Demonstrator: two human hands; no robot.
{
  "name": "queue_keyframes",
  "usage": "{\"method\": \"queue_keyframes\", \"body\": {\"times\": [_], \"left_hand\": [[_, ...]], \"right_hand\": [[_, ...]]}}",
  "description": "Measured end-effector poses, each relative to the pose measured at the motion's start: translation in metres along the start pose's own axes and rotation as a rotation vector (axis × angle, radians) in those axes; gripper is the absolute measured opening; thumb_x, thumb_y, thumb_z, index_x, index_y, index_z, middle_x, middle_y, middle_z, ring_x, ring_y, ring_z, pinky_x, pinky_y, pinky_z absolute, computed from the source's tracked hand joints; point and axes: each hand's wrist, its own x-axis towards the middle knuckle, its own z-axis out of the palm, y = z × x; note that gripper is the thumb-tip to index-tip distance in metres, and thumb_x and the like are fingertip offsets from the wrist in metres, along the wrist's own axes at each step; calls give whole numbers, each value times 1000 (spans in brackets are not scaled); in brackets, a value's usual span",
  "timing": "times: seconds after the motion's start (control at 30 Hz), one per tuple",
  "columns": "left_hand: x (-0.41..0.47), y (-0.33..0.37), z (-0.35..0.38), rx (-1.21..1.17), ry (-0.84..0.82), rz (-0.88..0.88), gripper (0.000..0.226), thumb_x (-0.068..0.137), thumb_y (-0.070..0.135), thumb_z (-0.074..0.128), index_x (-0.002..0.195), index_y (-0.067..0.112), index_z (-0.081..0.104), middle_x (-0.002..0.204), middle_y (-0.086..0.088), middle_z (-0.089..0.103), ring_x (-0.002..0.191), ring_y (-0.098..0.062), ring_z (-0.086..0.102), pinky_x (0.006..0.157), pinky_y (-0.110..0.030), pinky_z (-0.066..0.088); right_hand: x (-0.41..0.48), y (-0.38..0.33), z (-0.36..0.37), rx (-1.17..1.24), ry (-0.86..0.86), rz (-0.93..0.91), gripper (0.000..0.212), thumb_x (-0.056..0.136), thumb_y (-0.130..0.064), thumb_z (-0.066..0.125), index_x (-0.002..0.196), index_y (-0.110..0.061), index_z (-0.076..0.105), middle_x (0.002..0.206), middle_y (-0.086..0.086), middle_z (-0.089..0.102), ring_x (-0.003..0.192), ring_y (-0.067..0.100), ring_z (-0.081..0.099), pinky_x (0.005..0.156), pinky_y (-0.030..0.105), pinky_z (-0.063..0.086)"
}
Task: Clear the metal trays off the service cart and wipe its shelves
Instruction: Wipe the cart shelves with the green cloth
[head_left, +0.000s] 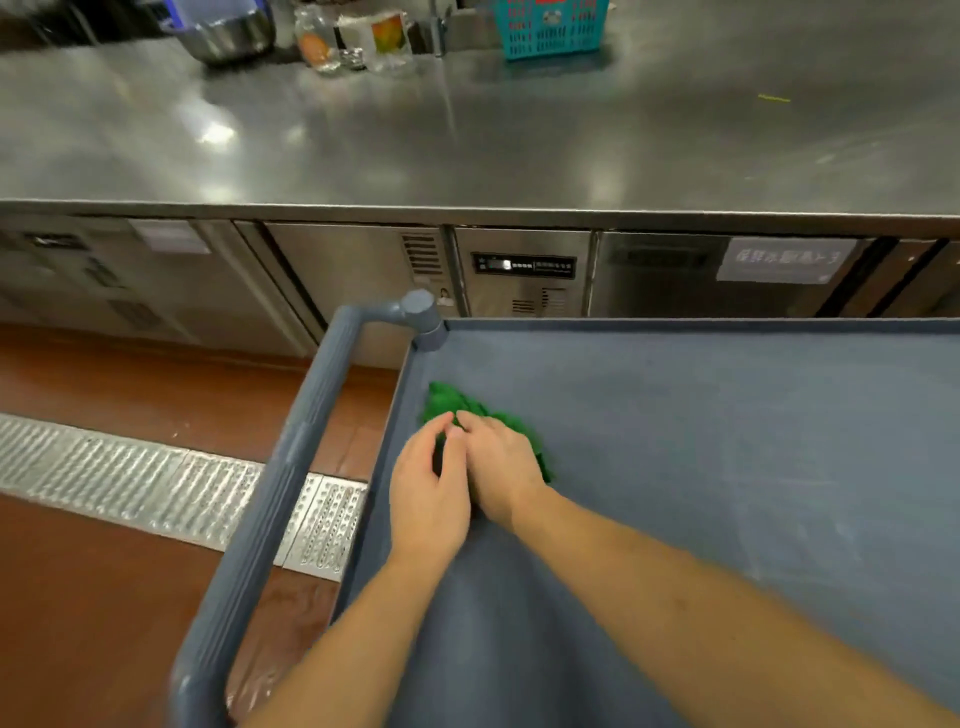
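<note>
Through the head camera I look down on both bare forearms reaching forward onto the top shelf (701, 441) of a grey-blue service cart. The shelf lies directly beneath the hands and stretches away to the right of them.

A bunched green cloth (451, 401) sits on the shelf under the hands, showing just ahead of the fingertips and just past the right hand's outer edge.

The right hand (501, 465) lies palm down on the cloth, fingers fairly straight, pressing on it. The left hand (430, 501) is right beside it and touches it, with fingers curled and tips at the cloth's near edge. I cannot tell whether it pinches the fabric or only touches it.

To the left of the left hand the cart's thick grey handle (291, 493) runs from near me up to a corner post ahead of the hands. Further left and below is a red-brown floor (78, 623) crossed by a perforated metal drain grate (130, 483).

Ahead of the hands, past the cart's far rim, stands a stainless steel counter (467, 135) with cabinet fronts and a small control panel (522, 265) below it. Well beyond the hands, at the counter's back, sit a metal bowl (228, 34), some clear bags (363, 41) and a teal plastic basket (550, 31) — all blurred.
</note>
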Motion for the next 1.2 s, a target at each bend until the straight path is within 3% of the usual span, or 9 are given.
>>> {"method": "queue_keyframes", "body": {"times": [0.13,0.23,0.4,0.6,0.73,1.03,1.2], "left_hand": [[16,-16,-34,-9,114,40,38,93,38,47,125,22,59,123,9,58,120,-8,52,107,-37,40],[14,-18,-31,-33,101,0,29,98,29,49,125,24,58,122,13,57,119,-5,51,108,-36,39],[-1,-2,-2,-23,-16,-55,30,98,34,46,126,32,57,118,27,51,123,-3,47,109,-34,37],[-22,28,56,-35,-106,-60,32,99,34,45,129,31,55,124,24,49,126,-2,44,111,-32,34],[-40,54,109,-83,-160,-59,32,99,34,45,129,30,55,129,21,51,127,0,43,110,-26,32],[-100,132,252,-178,-395,-23,31,100,31,46,129,26,56,125,20,52,115,5,45,89,-8,29],[-139,174,324,-189,-535,35,32,100,30,46,130,24,55,122,19,51,113,6,44,92,-10,29]], "right_hand": [[22,-1,0,-215,-16,-192,39,97,-13,44,136,-13,44,137,8,46,120,32,49,89,44,49],[27,27,-15,-282,-32,-191,39,97,-10,40,136,-15,43,138,5,43,121,30,48,84,43,49],[16,103,-45,-292,0,16,39,96,-7,42,133,-18,48,135,4,46,115,31,52,81,41,51],[-49,219,-81,-274,82,316,37,94,-6,44,127,-16,56,131,8,53,110,35,56,84,44,51],[-112,295,-110,-270,107,501,39,92,-5,47,128,-16,57,131,9,54,109,36,57,84,43,51],[-289,436,-168,-277,160,841,45,93,-6,47,136,-18,53,135,10,53,113,37,56,88,43,50],[-374,479,-192,-287,192,967,43,91,-9,49,131,-19,57,135,8,55,113,35,58,91,42,48]]}}
